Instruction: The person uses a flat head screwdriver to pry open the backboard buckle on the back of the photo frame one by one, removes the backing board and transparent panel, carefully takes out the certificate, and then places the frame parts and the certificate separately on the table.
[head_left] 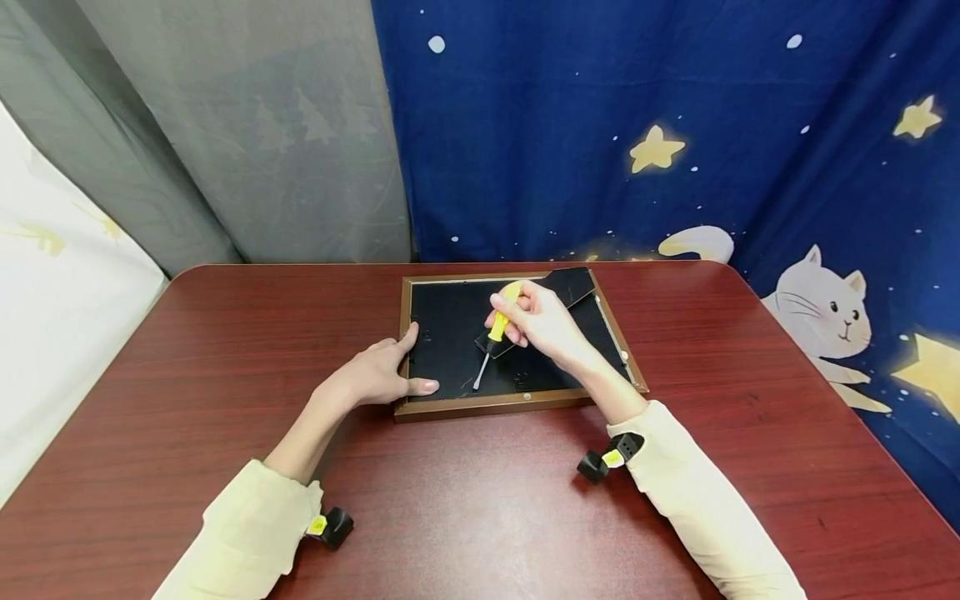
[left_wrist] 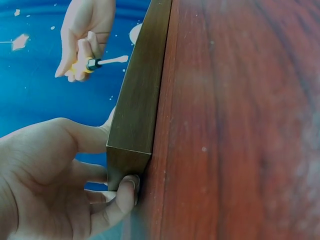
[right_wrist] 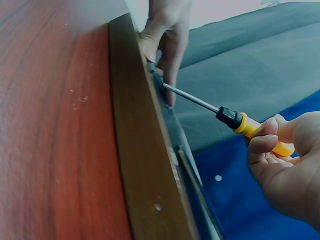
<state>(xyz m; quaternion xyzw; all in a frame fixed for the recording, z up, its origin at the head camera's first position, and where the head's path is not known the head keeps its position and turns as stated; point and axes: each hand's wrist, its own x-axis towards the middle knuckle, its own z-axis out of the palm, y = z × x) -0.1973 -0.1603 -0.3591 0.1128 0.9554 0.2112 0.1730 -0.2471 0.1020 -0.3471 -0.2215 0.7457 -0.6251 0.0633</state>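
Note:
A picture frame [head_left: 480, 407] with a brown rim lies face down on the table, its black backing board [head_left: 453, 304] upward. My left hand [head_left: 375, 375] grips its left side near the close corner; thumb and forefinger reach onto the backing, and in the left wrist view other fingers bend against the outer edge. My right hand [head_left: 551, 323] holds a flathead screwdriver [right_wrist: 240, 125] by its yellow handle above the board. The metal shaft slants down, tip close over the near part of the backing. A black easel stand [head_left: 573, 285] lies diagonally across the board, partly hidden by the right hand.
The reddish wooden table [head_left: 262, 333] extends around the frame on all sides. Behind it hang a grey curtain [head_left: 262, 142] and a blue curtain [head_left: 540, 125] with stars and a cat. Small metal tabs [head_left: 527, 396] sit along the frame's inner edge.

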